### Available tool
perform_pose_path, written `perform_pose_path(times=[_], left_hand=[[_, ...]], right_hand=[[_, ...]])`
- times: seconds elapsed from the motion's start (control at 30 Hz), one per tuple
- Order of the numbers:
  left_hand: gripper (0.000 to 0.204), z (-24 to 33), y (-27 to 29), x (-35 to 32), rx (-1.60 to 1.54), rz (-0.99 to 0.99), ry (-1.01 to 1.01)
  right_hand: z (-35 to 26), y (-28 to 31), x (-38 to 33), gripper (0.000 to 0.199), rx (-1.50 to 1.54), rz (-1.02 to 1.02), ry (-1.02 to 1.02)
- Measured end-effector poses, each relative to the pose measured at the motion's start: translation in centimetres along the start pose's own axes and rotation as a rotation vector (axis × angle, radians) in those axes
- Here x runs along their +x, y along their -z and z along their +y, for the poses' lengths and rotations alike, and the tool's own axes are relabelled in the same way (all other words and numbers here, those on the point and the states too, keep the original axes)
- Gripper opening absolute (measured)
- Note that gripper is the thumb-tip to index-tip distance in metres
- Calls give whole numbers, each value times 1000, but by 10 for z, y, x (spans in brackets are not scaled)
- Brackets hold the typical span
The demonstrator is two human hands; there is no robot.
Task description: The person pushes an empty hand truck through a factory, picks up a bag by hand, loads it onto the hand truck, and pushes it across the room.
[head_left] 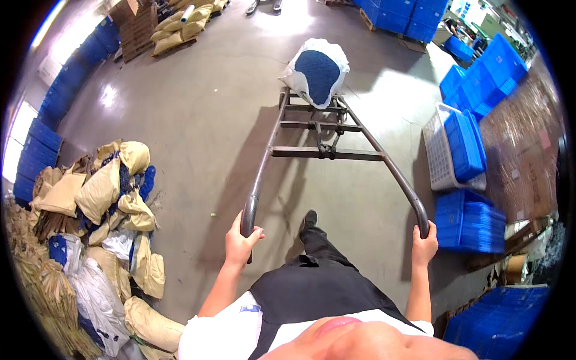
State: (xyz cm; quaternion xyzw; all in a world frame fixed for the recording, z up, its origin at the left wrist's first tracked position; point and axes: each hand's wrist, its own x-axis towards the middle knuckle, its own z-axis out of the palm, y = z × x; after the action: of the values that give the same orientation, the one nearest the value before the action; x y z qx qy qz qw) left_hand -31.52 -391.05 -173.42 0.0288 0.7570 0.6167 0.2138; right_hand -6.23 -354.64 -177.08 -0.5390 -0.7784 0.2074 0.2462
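A dark metal hand truck (294, 152) stretches out ahead of me, with two long handles and several crossbars. My left hand (240, 241) is wrapped round the grip of its left handle. My right hand (425, 246) is closed round the end of the right handle. At the far end of the frame sits a white sack (292, 79) with its top open, showing dark blue material (317, 71) inside. Dark straps (326, 149) hang around the middle of the crossbars. The wheels are not visible from here.
To the left lies a heap of tan and white sacks (99, 191). Along the right stand a white basket (437, 147), blue crates (471, 222) and a film-wrapped stack (522, 156). Farther off are palletised sacks (180, 30), blue boxes (390, 15) and a person (452, 25).
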Motion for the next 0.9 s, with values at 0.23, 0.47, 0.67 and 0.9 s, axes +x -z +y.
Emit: perform_pose_path(times=[0.23,0.47,0.67,0.9], left_hand=[[63,60,-52,133,-129,-45,-5],[62,104,-102,287,-150,-63,14],[60,137,-136,413,-146,-51,4],[64,153,-159,567,-82,9,-26]], right_hand=[[-67,-52,135,34,24,59,25],[-108,-144,273,35,19,57,87],[-150,-223,373,37,-10,70,91],[-217,-309,485,36,-19,31,94]])
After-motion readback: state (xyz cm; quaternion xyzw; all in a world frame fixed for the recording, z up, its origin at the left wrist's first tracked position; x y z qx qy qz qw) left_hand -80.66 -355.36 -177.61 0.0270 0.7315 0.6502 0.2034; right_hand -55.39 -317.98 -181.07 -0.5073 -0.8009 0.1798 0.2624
